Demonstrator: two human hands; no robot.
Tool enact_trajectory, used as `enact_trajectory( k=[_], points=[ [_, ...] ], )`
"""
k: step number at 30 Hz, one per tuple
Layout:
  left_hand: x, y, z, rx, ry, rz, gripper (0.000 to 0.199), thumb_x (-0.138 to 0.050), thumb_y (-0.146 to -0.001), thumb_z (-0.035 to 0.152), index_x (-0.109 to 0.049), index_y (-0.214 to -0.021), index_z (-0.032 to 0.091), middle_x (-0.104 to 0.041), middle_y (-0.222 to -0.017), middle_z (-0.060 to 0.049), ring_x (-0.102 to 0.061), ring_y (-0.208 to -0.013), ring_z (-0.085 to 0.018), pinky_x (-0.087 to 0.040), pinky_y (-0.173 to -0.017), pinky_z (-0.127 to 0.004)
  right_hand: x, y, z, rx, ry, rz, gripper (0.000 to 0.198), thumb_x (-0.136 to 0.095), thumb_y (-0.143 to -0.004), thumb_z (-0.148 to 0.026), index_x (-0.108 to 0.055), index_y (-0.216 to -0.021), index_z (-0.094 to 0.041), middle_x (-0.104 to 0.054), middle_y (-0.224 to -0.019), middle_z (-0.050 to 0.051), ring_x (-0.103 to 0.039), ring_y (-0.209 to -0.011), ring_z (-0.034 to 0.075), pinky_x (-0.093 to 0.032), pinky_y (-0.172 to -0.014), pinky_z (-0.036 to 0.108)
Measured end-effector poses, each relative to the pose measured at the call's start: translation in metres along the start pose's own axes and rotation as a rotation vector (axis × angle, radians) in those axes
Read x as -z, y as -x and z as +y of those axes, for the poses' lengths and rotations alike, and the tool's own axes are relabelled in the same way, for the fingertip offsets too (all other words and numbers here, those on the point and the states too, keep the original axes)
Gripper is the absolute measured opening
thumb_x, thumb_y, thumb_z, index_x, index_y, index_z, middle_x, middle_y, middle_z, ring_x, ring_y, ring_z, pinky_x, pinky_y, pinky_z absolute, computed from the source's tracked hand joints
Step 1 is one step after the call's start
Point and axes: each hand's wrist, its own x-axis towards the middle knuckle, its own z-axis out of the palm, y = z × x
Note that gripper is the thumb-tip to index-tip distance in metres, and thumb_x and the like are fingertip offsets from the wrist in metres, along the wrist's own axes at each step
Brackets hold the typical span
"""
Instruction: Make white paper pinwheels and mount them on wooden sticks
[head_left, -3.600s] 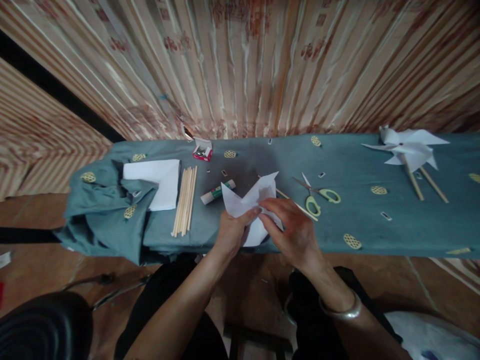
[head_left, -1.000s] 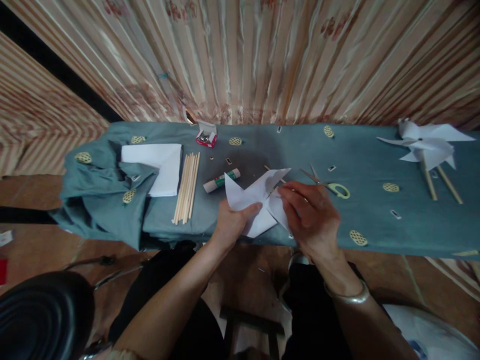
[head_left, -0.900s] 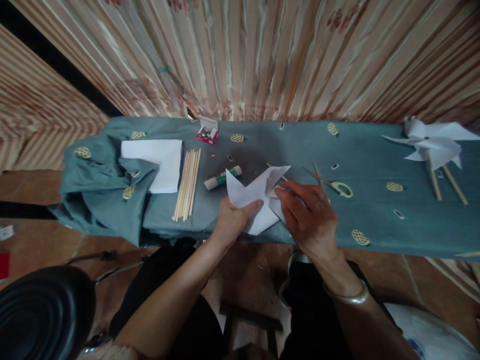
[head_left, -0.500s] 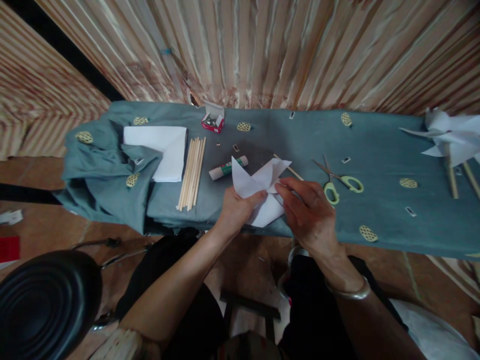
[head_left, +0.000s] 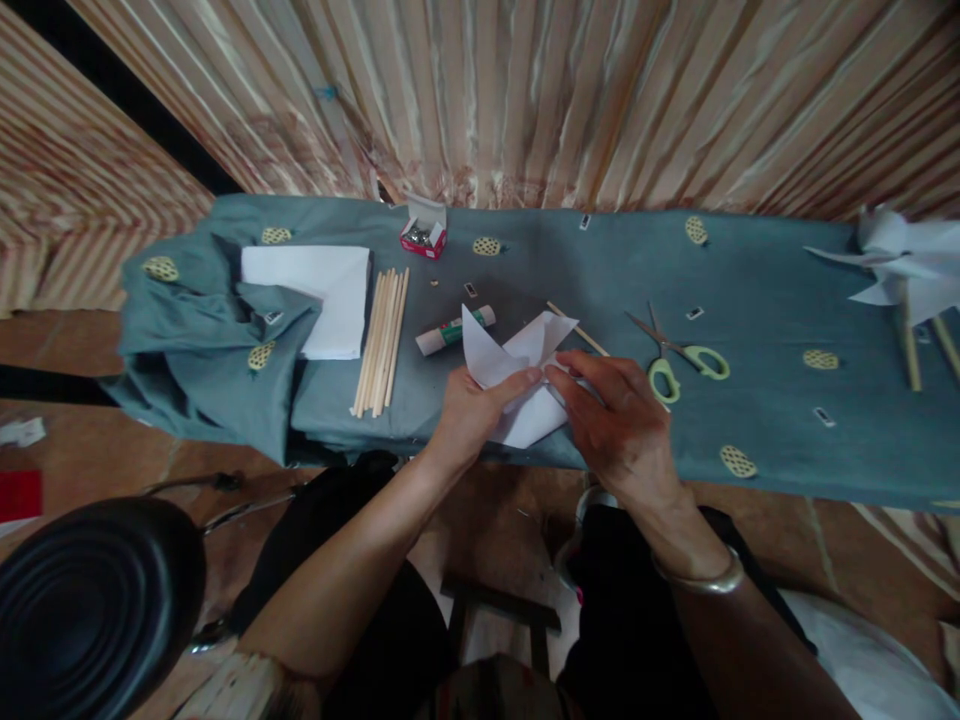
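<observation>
A white paper pinwheel (head_left: pixel 531 425), its corners folded inward, is held over the front edge of the cloth-covered table. My left hand (head_left: pixel 474 405) grips it from the left, thumb pressed near the centre. From the right, my right hand (head_left: pixel 616 405) pinches the folded paper at the centre with thumb and forefinger. Whether a pin is between those fingertips cannot be made out. Behind the paper lies a single wooden stick (head_left: pixel 577 328), partly hidden. A glue stick (head_left: pixel 455 331) rests just left of it, and scissors (head_left: pixel 675 358) with green handles lie to the right.
On the green tablecloth (head_left: pixel 757 400) are a bundle of wooden sticks (head_left: pixel 382 343), a stack of white paper (head_left: pixel 341 300) and a small red box (head_left: pixel 424 238) of metal pins. Pinwheels on sticks (head_left: pixel 911 262) lie far right. A black stool (head_left: pixel 97 605) stands lower left.
Both hands stay at the paper's centre. The left thumb has shifted slightly inward, closer to the right fingertips. The whole view has moved a little.
</observation>
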Motion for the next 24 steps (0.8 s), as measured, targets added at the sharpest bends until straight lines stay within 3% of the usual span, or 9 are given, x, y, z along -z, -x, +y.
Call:
enact_trajectory(
  k=[6,13,17,20,24],
  points=[
    [0.001,0.000,-0.001,-0.004,-0.078,0.074,0.032,-0.084,-0.052,0.021,-0.074,-0.082,0.012,-0.075,-0.082,-0.005,-0.066,-0.072,-0.016,-0.052,-0.074,-0.030,0.002,-0.002,0.000,0.028,0.024,0.027,0.024,-0.056,-0.090,-0.009,-0.065,-0.110,-0.017,-0.071,-0.109,0.011,-0.063,-0.100,0.023,-0.055,-0.086,0.037],
    [0.002,-0.002,-0.001,-0.044,-0.120,0.104,0.032,-0.083,-0.053,0.023,-0.074,-0.082,0.012,-0.076,-0.085,-0.007,-0.068,-0.076,-0.020,-0.055,-0.077,-0.034,0.004,-0.002,0.000,0.010,0.000,0.017,0.033,-0.055,-0.088,-0.007,-0.061,-0.120,-0.015,-0.068,-0.117,0.013,-0.062,-0.106,0.025,-0.053,-0.091,0.039],
    [0.008,-0.007,0.006,-0.111,-0.116,0.167,0.031,-0.083,-0.053,0.023,-0.073,-0.081,0.012,-0.075,-0.085,-0.007,-0.068,-0.076,-0.019,-0.055,-0.076,-0.033,0.015,-0.004,0.019,-0.182,-0.032,0.089,0.040,-0.051,-0.089,-0.009,-0.058,-0.127,-0.020,-0.065,-0.125,0.012,-0.061,-0.114,0.025,-0.049,-0.098,0.043],
    [0.014,-0.013,0.014,-0.174,-0.073,0.214,0.033,-0.084,-0.052,0.022,-0.073,-0.082,0.013,-0.075,-0.087,-0.007,-0.068,-0.077,-0.018,-0.054,-0.077,-0.032,0.020,0.000,0.043,-0.413,-0.025,0.189,0.033,-0.051,-0.090,-0.018,-0.064,-0.120,-0.025,-0.070,-0.114,0.008,-0.063,-0.110,0.026,-0.050,-0.095,0.047],
    [0.018,-0.018,0.021,-0.226,-0.046,0.259,0.035,-0.086,-0.048,0.022,-0.073,-0.079,0.013,-0.075,-0.084,-0.007,-0.068,-0.077,-0.018,-0.053,-0.077,-0.031,0.019,0.010,0.063,-0.547,-0.080,0.106,0.022,-0.053,-0.089,-0.025,-0.072,-0.100,-0.022,-0.074,-0.099,0.007,-0.069,-0.093,0.025,-0.054,-0.086,0.044]
  ],
)
